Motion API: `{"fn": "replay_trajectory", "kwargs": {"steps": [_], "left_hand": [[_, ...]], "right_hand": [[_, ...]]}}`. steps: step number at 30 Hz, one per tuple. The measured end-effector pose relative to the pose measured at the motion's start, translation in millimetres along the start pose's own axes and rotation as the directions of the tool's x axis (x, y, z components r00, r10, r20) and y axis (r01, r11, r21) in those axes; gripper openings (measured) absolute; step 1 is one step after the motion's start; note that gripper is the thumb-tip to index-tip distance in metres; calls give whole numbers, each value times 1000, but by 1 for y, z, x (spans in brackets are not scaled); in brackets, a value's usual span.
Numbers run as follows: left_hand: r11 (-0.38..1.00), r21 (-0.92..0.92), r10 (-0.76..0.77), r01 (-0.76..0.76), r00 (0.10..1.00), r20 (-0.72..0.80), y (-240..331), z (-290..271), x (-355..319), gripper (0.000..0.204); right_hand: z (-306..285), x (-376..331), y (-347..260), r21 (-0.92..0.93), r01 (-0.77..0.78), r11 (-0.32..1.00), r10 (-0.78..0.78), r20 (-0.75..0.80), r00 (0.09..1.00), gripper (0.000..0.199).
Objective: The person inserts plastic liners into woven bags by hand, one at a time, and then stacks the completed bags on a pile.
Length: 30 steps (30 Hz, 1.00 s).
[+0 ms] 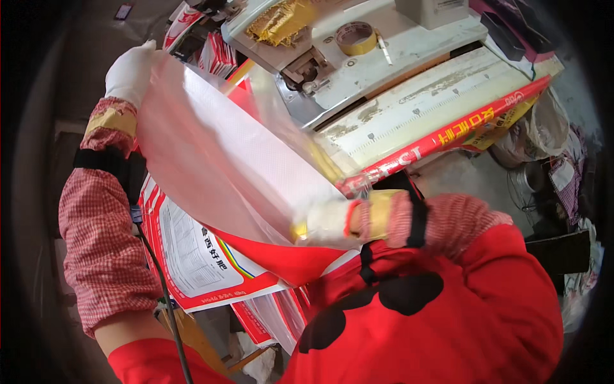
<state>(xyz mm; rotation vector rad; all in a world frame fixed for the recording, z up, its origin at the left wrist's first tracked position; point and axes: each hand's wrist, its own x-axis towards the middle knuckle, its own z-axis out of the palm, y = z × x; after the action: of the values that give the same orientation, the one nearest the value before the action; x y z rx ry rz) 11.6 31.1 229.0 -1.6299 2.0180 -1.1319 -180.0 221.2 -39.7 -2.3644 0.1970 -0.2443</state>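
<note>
A large woven plastic sack [211,141], white inside with a red and white printed outside, is spread open in front of me. My left hand [130,75], in a white glove, is closed on its far left edge and holds that side up. At the sack's near right edge is my right hand [326,221], also in a white glove. Motion smears its fingers, so their grip cannot be made out. Clear plastic film [281,118] stands along the sack's right side, reaching toward the right hand.
A sewing machine [304,70] stands beyond the sack, with a tape roll [355,38] and a white stick [384,48] on its bed. A worn white tabletop [416,96] has a red printed sack [448,134] along its front edge. Folded sacks [272,317] lie below; a cable [160,275] hangs by my left arm.
</note>
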Motion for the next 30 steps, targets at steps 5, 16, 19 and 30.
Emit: {"fn": "replay_trajectory", "kwargs": {"steps": [5,16,19,30], "left_hand": [[998,-57,-26,31,995,94,26,-7,-14,26],[993,-72,99,-97,995,19,51,-6,-19,27],[668,-626,-294,403,915,275,23,18,-10,27],[992,-122,32,-41,997,-75,171,119,-8,17]], "right_hand": [[-31,-25,11,476,-291,830,555,-759,342,36],[-29,-12,3,832,-242,499,708,-231,668,34],[-46,-10,-6,456,-494,740,636,-237,734,32],[-26,-44,-41,697,-141,703,651,-552,520,18]]}}
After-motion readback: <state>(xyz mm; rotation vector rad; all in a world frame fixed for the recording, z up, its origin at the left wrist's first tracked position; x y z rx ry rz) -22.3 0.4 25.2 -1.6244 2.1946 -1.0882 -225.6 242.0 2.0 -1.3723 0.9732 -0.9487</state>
